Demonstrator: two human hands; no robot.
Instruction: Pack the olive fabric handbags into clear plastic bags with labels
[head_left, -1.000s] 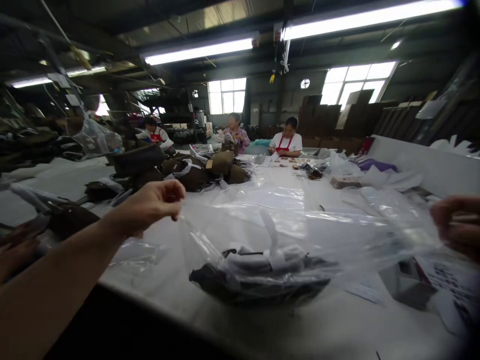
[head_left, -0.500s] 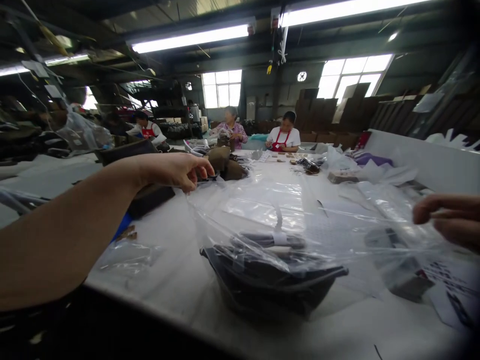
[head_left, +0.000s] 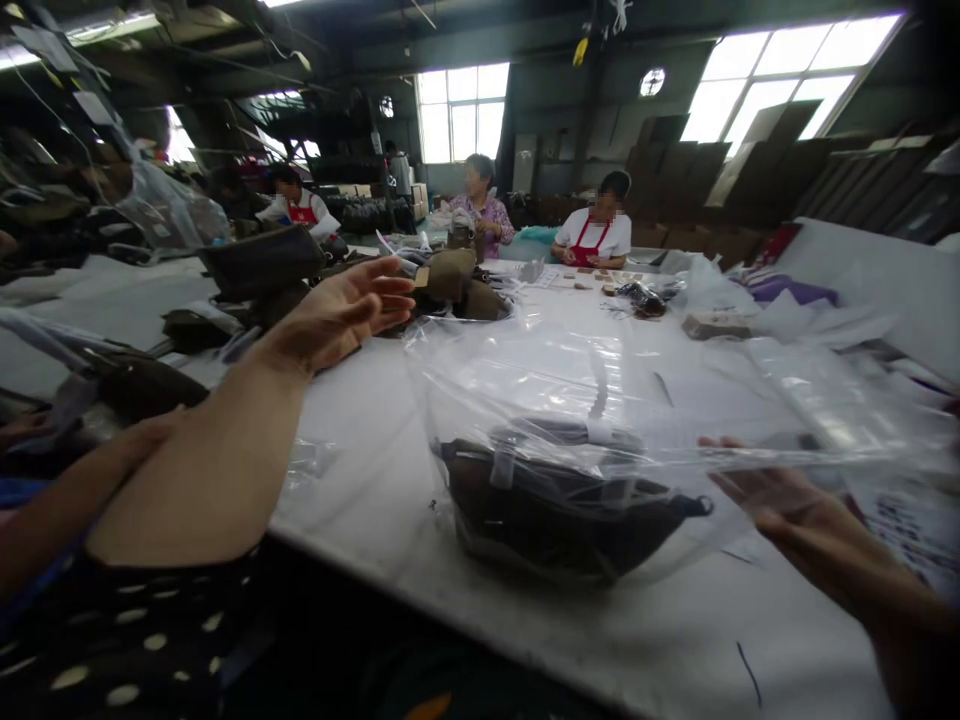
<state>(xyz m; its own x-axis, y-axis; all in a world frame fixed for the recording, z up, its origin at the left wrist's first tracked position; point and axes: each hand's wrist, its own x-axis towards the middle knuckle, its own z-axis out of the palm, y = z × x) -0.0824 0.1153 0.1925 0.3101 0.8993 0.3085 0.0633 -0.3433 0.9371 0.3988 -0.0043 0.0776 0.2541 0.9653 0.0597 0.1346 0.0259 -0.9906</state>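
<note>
A dark bag (head_left: pixel 555 520) with a zipper end at its right corner sits on the white table (head_left: pixel 420 620), inside a clear plastic bag (head_left: pixel 517 370). The plastic spreads up and back beyond it, and a stretch of it reaches right. My left hand (head_left: pixel 352 310) is raised just left of the plastic's upper corner, palm up with the fingers apart and nothing in them. On the other side my right hand (head_left: pixel 795 510) has its fingers stretched out, partly seen through the plastic; it lies against or just behind that film.
Another person's arm (head_left: pixel 82 505) comes in from the left, beside my forearm. Olive-brown bags (head_left: pixel 450 280) lie beyond my left hand. More clear plastic (head_left: pixel 825 390) and printed paper (head_left: pixel 900 520) lie at the right. Co-workers sit at the far side.
My left hand has turned palm up and its fingers have spread off the plastic. My right hand has come lower and inward. The view has tilted down, and another person's arm has appeared.
</note>
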